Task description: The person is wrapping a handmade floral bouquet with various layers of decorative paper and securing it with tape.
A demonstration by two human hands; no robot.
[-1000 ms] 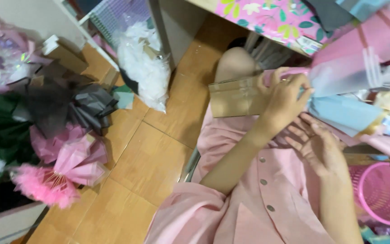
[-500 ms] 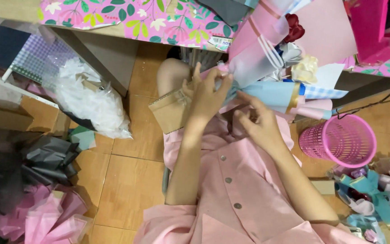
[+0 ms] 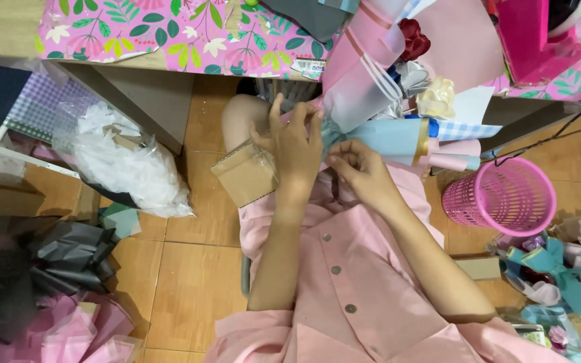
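Brown cardboard piece (image 3: 245, 176) sits in the left hand (image 3: 295, 144), fingers closed on its right edge, above the lap. Right hand (image 3: 360, 168) just beside, fingers pinched at the blue paper cone (image 3: 384, 138).

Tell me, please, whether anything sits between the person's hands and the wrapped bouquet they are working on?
Nothing visible does. The left hand and right hand already touch the bouquet at its base; the cardboard piece lies beside the left hand, not between.
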